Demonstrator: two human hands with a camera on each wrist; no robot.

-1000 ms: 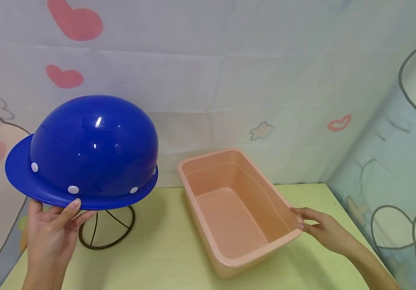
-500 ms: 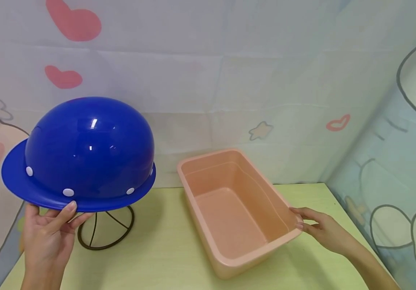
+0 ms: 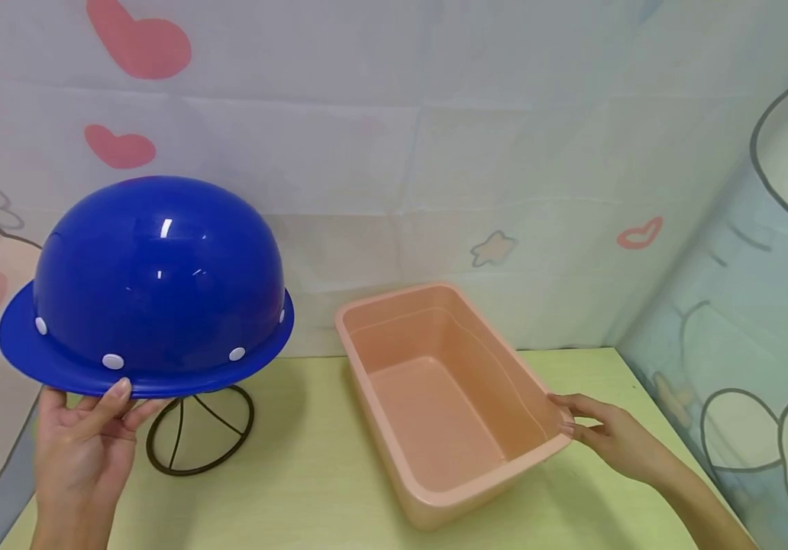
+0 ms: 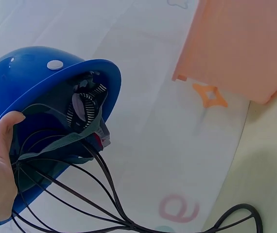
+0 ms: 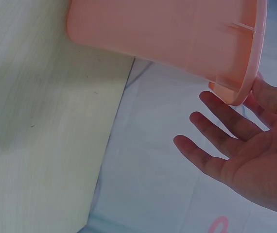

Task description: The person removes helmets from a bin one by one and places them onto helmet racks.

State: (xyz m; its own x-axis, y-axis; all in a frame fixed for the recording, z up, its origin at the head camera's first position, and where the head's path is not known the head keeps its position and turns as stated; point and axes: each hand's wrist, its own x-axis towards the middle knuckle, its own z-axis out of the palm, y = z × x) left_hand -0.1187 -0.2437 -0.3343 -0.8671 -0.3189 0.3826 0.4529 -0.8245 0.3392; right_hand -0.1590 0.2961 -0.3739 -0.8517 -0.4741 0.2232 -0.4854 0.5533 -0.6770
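Note:
A blue hard hat (image 3: 160,283) with white rivets is held up by my left hand (image 3: 85,451), which grips the near side of its brim with the thumb on top. In the left wrist view, straps and a striped pad (image 4: 82,109) show inside the hat. Black wires (image 4: 102,170) of a stand reach up into the shell; its round wire base (image 3: 188,473) is on the table below. My right hand (image 3: 610,439) pinches the near right corner of a pink plastic basin (image 3: 394,443). In the right wrist view its other fingers (image 5: 216,133) stick out below the rim.
The pale yellow-green table (image 3: 311,473) ends against a white cloth backdrop (image 3: 366,153) printed with hearts and stars. Another printed sheet (image 3: 724,305) rises along the right edge. Inside the basin only its bare floor shows.
My left hand has shifted a little left with the hard hat. The brim's front has dipped and its back has risen, so the hat sits more level. My right hand and the basin stay put.

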